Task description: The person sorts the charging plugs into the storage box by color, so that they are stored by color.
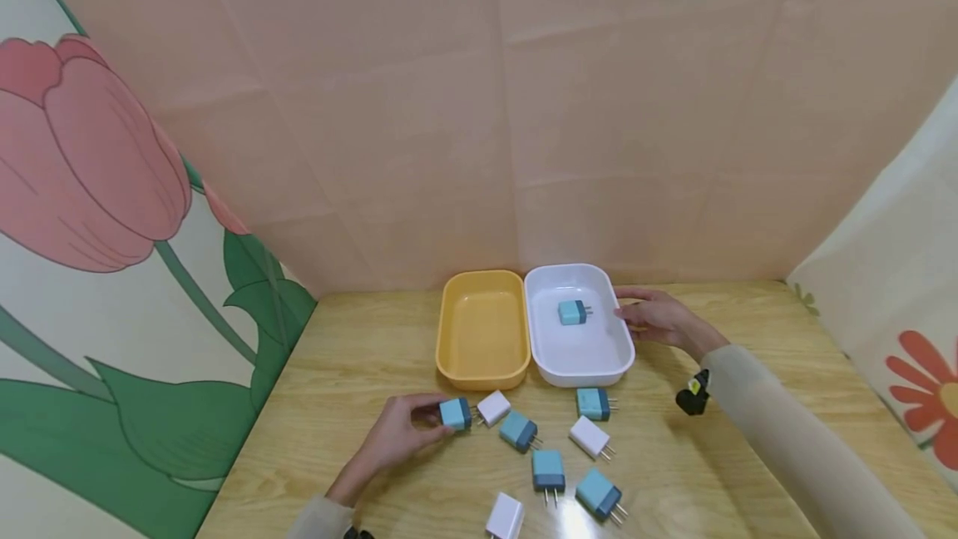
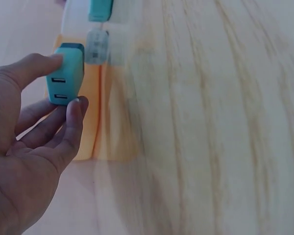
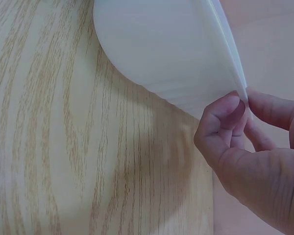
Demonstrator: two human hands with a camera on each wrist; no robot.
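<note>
Between thumb and fingers, my left hand (image 1: 400,435) pinches a blue two-port USB charger (image 1: 455,413), its ports facing the left wrist camera. In that wrist view the charger (image 2: 67,73) is held in front of the yellow tray. My right hand (image 1: 662,321) pinches the right rim of the white tray (image 1: 587,368), thumb on one side and fingers on the other, as the right wrist view shows. One blue charger (image 1: 572,312) lies inside the white tray. To its left the yellow tray (image 1: 482,383) stands beside it, with nothing in it.
On the wooden table (image 1: 359,339), in front of the trays, lie several more blue chargers (image 1: 549,468) and 3 white chargers (image 1: 494,407), prongs pointing various ways. A pinkish-brown cloth (image 1: 509,148) hangs behind the trays. Printed flower panels (image 1: 90,156) flank the table.
</note>
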